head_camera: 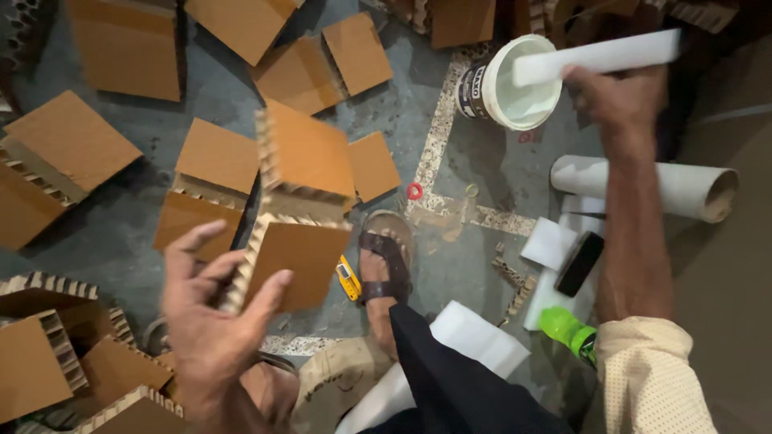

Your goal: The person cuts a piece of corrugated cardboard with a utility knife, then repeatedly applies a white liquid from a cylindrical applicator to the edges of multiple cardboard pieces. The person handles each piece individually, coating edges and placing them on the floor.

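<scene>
- The left hand (211,321), near left in the scene, grips the near edge of a brown honeycomb-cardboard assembly of square panels joined at angles (299,201), thumb on the panel face and fingers spread along its open honeycomb edge.
- The assembly rises from that hand toward the middle of the scene, its upper panel tilted above the lower one.
- The right hand (615,96), far right, is closed around one end of a long flat white strip (595,58); the strip's other end reaches over the open mouth of a white plastic bucket holding pale liquid (515,84).
- Just near the right forearm lies a white cardboard tube (683,186) on the grey concrete floor (450,265).
- Beside the forearm, nearer, lie a black phone (579,263) on white sheets and a green bottle cap (563,328).
- A sandalled foot (384,269) rests on the floor in the middle, with a small yellow tool (347,278) touching its left side.
- Loose brown cardboard squares (129,48) lie scattered across the far and left floor.
</scene>
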